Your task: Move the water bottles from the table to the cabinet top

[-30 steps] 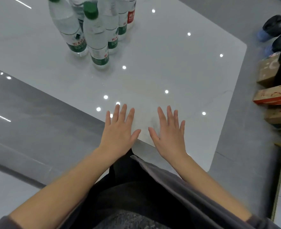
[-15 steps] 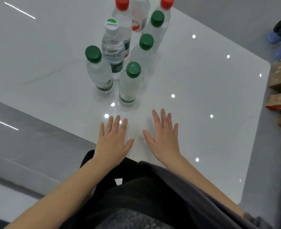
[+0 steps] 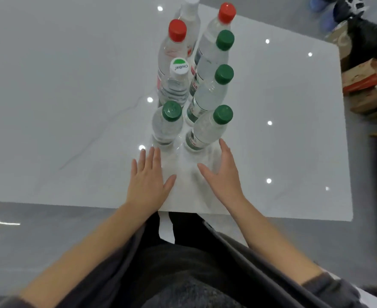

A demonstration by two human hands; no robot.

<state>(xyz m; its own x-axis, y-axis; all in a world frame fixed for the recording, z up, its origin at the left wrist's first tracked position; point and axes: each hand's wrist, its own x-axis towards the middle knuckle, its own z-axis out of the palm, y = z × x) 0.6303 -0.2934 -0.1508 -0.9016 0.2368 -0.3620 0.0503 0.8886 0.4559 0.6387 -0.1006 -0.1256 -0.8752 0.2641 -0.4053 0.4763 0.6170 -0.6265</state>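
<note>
A: Where are the water bottles (image 3: 195,83) sitting right now?

B: All of them are standing upright in a tight cluster on the white table (image 3: 72,107) — none is being carried. I'm counting eight caps: four green, two red, one white with a green mark, and one white at the far end that is partly cut off by the frame. No cabinet top is showing in this view.

A: And the hands?

B: Both are hovering low over the table, just short of the cluster. The left hand (image 3: 147,181) is lying flat with its fingers spread, pointing at the near-left green-capped bottle (image 3: 166,124). The right hand (image 3: 222,174) is opening into a curve, thumb apart from the fingers, just beside the base of the near-right green-capped bottle (image 3: 207,130). Neither is gripping anything; whether a fingertip is touching plastic, I cannot tell.

A: So which step is this?

B: I'm judging it as the reach for the first pickup — the transfer itself is not yet begun.

A: What is the next move calling for?

B: Wrapping each hand around a near bottle's body and lifting straight up. The bottles are crowding each other, so a sideways pull is risking a knock to the neighbours behind.
</note>
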